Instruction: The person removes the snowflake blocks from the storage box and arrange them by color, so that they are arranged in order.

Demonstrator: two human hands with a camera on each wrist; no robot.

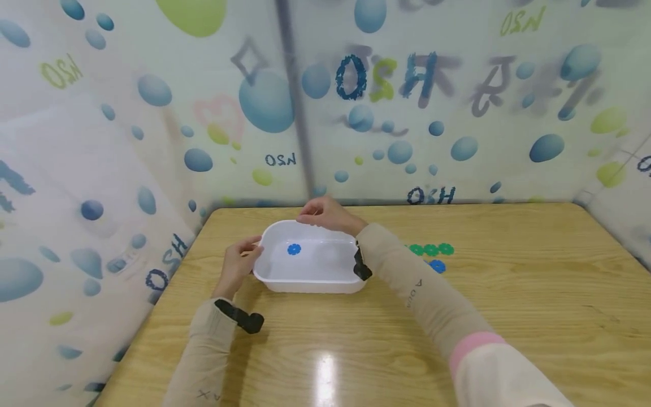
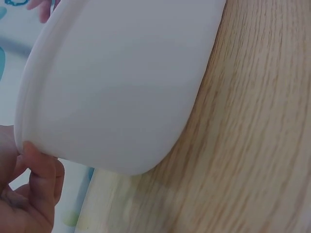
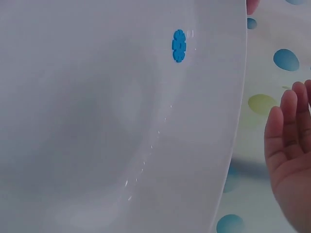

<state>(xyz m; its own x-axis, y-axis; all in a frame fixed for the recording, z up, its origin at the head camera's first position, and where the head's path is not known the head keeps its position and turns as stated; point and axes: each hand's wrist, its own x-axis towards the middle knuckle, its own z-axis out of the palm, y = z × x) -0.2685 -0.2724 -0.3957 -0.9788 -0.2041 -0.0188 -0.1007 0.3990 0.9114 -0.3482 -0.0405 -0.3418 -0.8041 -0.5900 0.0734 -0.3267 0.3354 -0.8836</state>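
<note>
A white rectangular plastic basin (image 1: 320, 260) with rounded corners is on the wooden table. Inside it, toward the left, lies one blue flower-shaped plastic piece (image 1: 294, 249), with slots around its edge in the right wrist view. My left hand (image 1: 240, 263) grips the basin's left rim, its thumb and fingers on either side of the edge in the left wrist view. Over the far rim is my right hand (image 1: 330, 216), its thumb and index finger close together. In the right wrist view its other fingers (image 3: 289, 121) are nearly straight. I cannot tell whether a small thing is between its fingertips.
Right of the basin, green flower-shaped pieces (image 1: 431, 249) lie in a row, with a blue piece (image 1: 437, 266) nearer; my right sleeve (image 1: 407, 277) partly hides both groups. A bubble-printed curtain (image 1: 330, 147) stands behind the table's back edge and along its left side.
</note>
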